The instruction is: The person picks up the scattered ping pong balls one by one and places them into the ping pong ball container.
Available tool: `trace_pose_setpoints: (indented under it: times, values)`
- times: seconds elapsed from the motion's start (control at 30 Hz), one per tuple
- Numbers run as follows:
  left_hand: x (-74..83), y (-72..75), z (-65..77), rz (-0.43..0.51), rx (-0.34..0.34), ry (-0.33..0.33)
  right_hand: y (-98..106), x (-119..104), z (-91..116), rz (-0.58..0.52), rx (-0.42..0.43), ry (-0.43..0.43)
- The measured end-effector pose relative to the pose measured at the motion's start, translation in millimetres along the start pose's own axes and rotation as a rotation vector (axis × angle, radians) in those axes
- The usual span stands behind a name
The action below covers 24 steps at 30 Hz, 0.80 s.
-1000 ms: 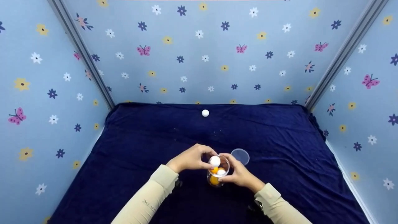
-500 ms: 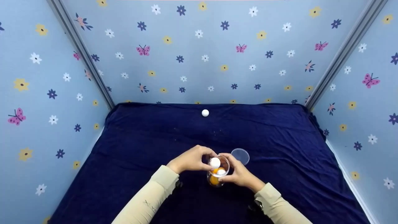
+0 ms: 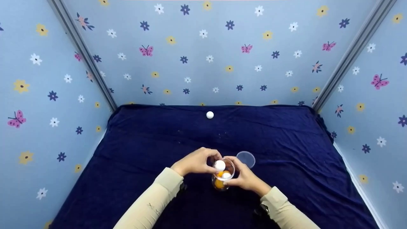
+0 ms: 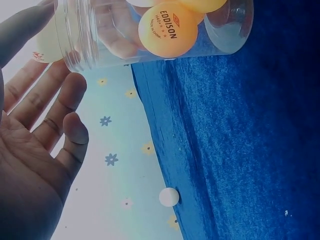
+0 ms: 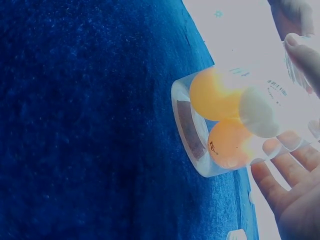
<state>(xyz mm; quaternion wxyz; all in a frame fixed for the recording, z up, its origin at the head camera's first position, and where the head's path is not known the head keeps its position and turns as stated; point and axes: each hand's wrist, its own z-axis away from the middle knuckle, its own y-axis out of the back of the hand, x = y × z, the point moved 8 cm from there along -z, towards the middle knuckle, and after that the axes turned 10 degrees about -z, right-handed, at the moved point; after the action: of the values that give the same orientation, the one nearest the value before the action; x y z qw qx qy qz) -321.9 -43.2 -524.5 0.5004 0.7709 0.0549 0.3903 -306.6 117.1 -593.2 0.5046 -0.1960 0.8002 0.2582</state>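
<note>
A clear plastic jar [image 3: 224,188] stands tilted in the head view, gripped near its mouth by my right hand [image 3: 245,177]. Inside it are orange table tennis balls [image 5: 215,94] and a white ball [image 5: 260,113]; one orange ball [image 4: 168,30] bears the print EDDISON. My left hand [image 3: 195,163] pinches another white table tennis ball [image 3: 219,165] right at the jar's mouth. Seen from the left wrist, this ball [image 4: 47,46] sits between thumb and fingers beside the threaded rim. The right thumb [image 5: 306,56] and fingers lie on opposite sides of the jar.
A round clear lid [image 3: 246,159] lies on the dark blue cloth [image 3: 152,136], just beyond my right hand. Farther back, close to the flowered wall [image 3: 197,86], rests a single white ball [image 3: 210,115]. Flowered panels and grey posts [image 3: 86,57] close in both sides.
Both hands keep their hold on the jar and the white ball. That ball shifts only a little at the jar's mouth; the lid and far ball stay put.
</note>
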Motion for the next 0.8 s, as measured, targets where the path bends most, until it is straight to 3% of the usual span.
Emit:
trace_pose_setpoints:
  times: [0.8]
  values:
    - [4.0, 0.7, -3.1, -0.129, -0.034, -0.066, 0.6, 3.2, 0.3, 0.000, 0.013, -0.024]
